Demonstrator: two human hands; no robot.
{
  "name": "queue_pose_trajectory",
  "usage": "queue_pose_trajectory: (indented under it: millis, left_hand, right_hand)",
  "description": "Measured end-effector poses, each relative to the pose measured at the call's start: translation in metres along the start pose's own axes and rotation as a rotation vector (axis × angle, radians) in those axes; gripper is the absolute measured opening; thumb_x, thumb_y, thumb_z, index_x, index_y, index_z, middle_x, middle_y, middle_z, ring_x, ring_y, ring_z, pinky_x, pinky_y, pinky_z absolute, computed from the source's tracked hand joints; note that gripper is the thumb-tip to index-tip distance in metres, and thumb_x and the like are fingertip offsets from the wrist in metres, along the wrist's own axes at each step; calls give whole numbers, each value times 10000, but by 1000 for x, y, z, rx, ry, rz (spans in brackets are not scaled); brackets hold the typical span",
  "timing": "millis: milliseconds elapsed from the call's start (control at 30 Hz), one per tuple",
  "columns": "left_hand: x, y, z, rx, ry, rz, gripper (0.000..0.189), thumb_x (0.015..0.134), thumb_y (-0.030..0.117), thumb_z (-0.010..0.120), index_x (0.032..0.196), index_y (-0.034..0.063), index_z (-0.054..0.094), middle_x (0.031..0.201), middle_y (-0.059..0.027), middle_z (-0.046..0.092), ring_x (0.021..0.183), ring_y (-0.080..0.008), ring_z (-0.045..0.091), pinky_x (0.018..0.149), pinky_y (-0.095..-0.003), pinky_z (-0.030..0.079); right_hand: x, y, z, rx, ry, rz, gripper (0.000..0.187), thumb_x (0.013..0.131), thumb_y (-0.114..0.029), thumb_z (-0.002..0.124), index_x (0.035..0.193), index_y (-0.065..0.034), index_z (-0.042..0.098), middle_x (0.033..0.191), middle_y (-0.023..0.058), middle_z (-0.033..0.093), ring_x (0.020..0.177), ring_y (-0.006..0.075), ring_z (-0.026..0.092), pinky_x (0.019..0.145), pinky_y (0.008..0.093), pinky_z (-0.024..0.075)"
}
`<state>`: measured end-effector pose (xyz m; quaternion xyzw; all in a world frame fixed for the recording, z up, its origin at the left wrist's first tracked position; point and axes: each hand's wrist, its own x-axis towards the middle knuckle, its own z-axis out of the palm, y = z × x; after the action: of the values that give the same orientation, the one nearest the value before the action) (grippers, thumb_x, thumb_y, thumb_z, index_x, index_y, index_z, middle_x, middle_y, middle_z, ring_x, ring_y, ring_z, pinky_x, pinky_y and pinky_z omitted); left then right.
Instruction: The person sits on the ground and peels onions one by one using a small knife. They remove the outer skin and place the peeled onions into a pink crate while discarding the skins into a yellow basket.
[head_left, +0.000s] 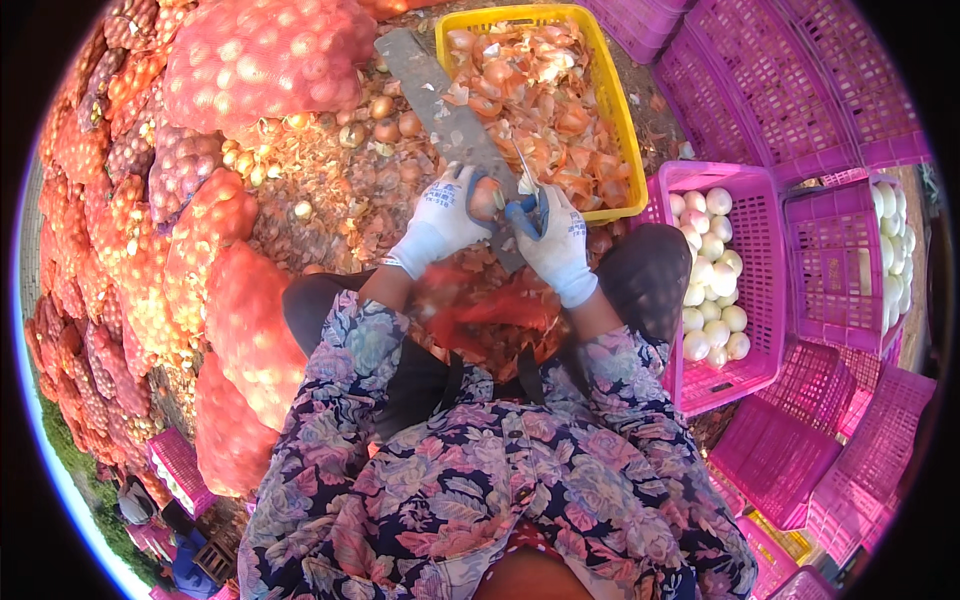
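My left hand (446, 217), in a white work glove with a blue palm, grips an unpeeled brown onion (485, 198) above a grey board (457, 124). A knife is in my right hand (555, 232), which wears a matching glove. Its thin blade (520, 159) points away from me, with a pale scrap near its base; the fist mostly hides the handle. The right hand is just to the right of the onion. Beyond it, the board leans against the rim of a yellow plastic crate (636, 161) heaped with onion skins (540, 97).
At right stands a pink crate (761, 375) with peeled white onions (716, 277); more pink crates (750, 82) are stacked around. Mesh sacks of onions (262, 64) crowd the left. Loose onions (386, 131) and skins cover the ground. Another person (184, 551) is at lower left.
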<state>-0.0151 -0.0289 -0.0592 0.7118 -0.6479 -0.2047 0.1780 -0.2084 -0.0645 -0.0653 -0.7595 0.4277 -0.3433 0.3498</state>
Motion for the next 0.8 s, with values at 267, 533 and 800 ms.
queue_pose_trajectory:
  millis: [267,533,800]
  left_hand:
    - [-4,32,-1,-38,106,216,812,665,321,853,1351,65,502,1253,-191,563,1123,-415,583,975,-476,480]
    - [1,33,-28,-851,278,198,895,615,202,943,1369,34,490,1357,-100,556,1246,-217,545,1075,-371,433]
    - [12,29,-24,-857,352,167,979,614,223,939,1429,25,433,1446,-129,478,1326,-244,484,1108,-384,406]
  right_hand:
    - [12,8,-5,61,111,53,315,839,-126,685,1116,-8,596,905,168,651,752,337,668,683,403,534]
    - [21,32,-16,-505,53,155,320,881,-242,659,1095,-14,590,983,210,631,788,364,671,672,466,532]
    - [11,4,-9,-133,178,-73,437,817,-122,701,1207,15,560,966,214,613,815,404,647,660,465,527]
